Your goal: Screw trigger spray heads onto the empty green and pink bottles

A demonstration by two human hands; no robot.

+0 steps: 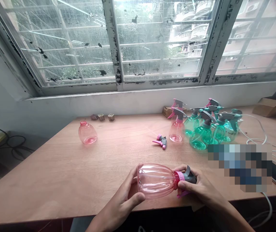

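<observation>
A clear pink spray bottle (pixel 156 181) lies sideways in the air above the table's front edge, held between both hands. My left hand (pixel 129 193) cups its base, with the thumb along the lower side. Around the pink collar and grey spray head (pixel 188 176) at the other end, the fingers of my right hand (pixel 197 187) are closed. Part of the pink trigger shows under that hand. Beyond them, a loose pink-and-grey spray head (pixel 161 141) lies on the table. An open-necked pink bottle (pixel 87 132) stands farther left.
Another pink spray bottle (pixel 176 129) stands beside several green spray bottles (pixel 200 137) at the back right. White cables (pixel 261 129) and a blurred patch (pixel 243 167) lie right of them. Small blocks (pixel 111 117) sit near the wall below the window. A cardboard box (pixel 270 107) stands far right.
</observation>
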